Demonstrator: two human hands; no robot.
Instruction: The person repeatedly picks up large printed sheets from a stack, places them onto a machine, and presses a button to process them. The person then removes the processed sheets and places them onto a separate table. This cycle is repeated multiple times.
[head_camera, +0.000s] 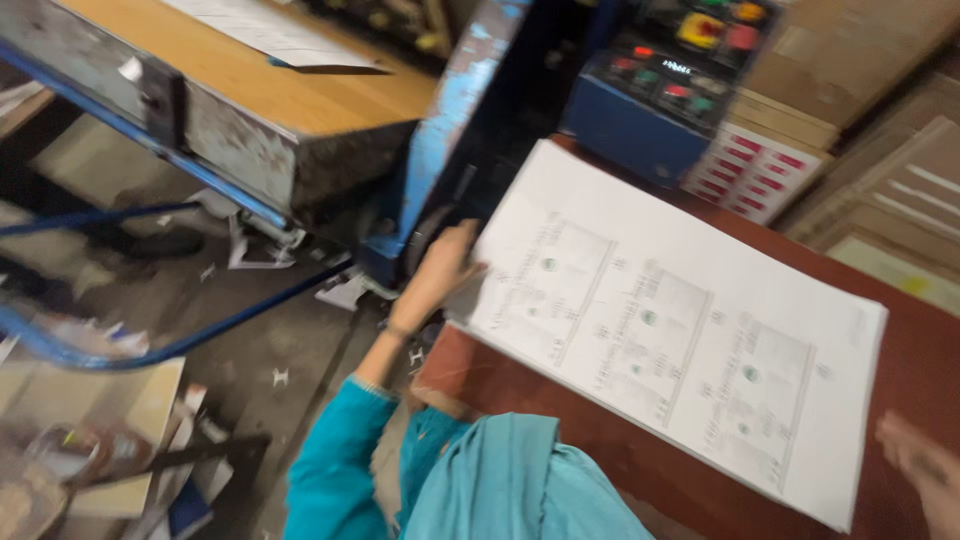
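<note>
1. Looking down from the head camera, the left hand (440, 275) rests against the near-left corner of a stack of large white printed sheets (670, 330); its fingers appear curled onto the stack's edge, though blur hides whether they pinch it.
2. Lying flat on a red-brown worktop (900, 370), the stack stretches away from that hand toward the right hand (925, 470), which sits just beyond the far corner, seemingly apart from the paper; only part of it shows, so I cannot tell its pose.
3. Paper like this is probably heavy as a block, floppy, and prone to sliding sheet over sheet, so opposite edges, gripped from beneath, look the safest hold.
4. Beyond the left hand stands a blue machine (450, 130) with a control panel (670, 80).
</note>
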